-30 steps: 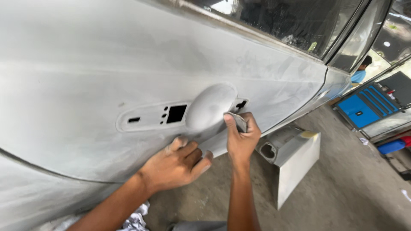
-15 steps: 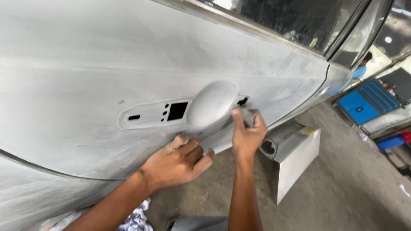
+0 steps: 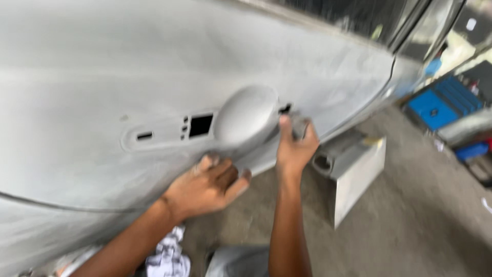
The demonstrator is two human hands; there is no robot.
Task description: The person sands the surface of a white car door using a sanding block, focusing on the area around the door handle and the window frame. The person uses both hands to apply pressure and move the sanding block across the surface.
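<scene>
A dull grey sanded car door [image 3: 102,66] fills most of the head view. Its handle recess [image 3: 246,115] bulges out near the middle, with small cut-outs [image 3: 200,124] to its left. My right hand [image 3: 294,146] presses a small grey sanding pad [image 3: 300,125] against the panel just right of the recess. My left hand [image 3: 207,184] rests flat on the door's lower edge below the recess, fingers together, holding nothing. The picture is blurred by motion.
A grey metal box-like part [image 3: 353,169] stands on the concrete floor [image 3: 420,225] right of my right arm. A blue toolbox tray [image 3: 443,102] lies at the far right. Crumpled paper [image 3: 166,254] lies near my left forearm.
My right hand has slid the pad a little to the right along the panel beside the recess. My left hand has stayed in place on the lower edge.
</scene>
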